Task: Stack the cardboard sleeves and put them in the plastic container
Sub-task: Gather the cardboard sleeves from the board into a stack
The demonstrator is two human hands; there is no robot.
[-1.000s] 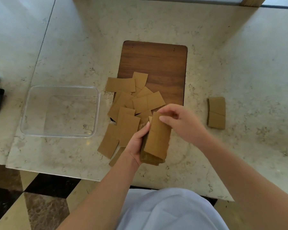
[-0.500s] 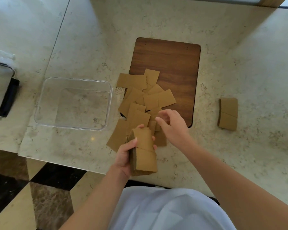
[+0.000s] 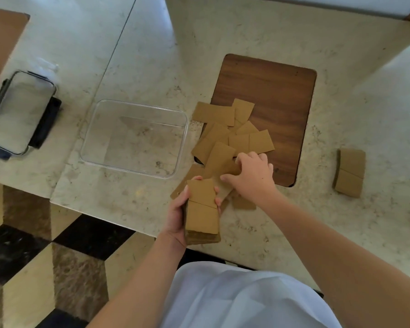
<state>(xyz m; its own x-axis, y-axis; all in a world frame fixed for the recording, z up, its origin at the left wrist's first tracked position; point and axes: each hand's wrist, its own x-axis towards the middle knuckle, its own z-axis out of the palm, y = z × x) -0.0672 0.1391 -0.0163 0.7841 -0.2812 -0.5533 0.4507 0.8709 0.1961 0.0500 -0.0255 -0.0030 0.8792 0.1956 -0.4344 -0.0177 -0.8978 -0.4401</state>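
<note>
A stack of brown cardboard sleeves [image 3: 202, 209] is gripped in my left hand [image 3: 177, 215] over the counter's front edge. Several loose sleeves [image 3: 223, 136] lie scattered across the counter and the near left corner of a dark wooden board [image 3: 270, 91]. My right hand [image 3: 251, 175] rests palm down on this pile, its fingers curled onto a sleeve [image 3: 223, 162]. The clear plastic container [image 3: 137, 138] stands empty to the left of the pile. A small separate stack of sleeves [image 3: 349, 172] lies on the counter at the right.
The marble counter [image 3: 294, 221] ends just below my left hand, with checkered floor beyond. A lidded container with black clips [image 3: 19, 112] sits at the far left. A brown surface [image 3: 0, 39] fills the top left corner.
My left hand drew the stack back toward the counter's front edge. My right hand let go of the stack, reached into the loose pile and now presses on a sleeve.
</note>
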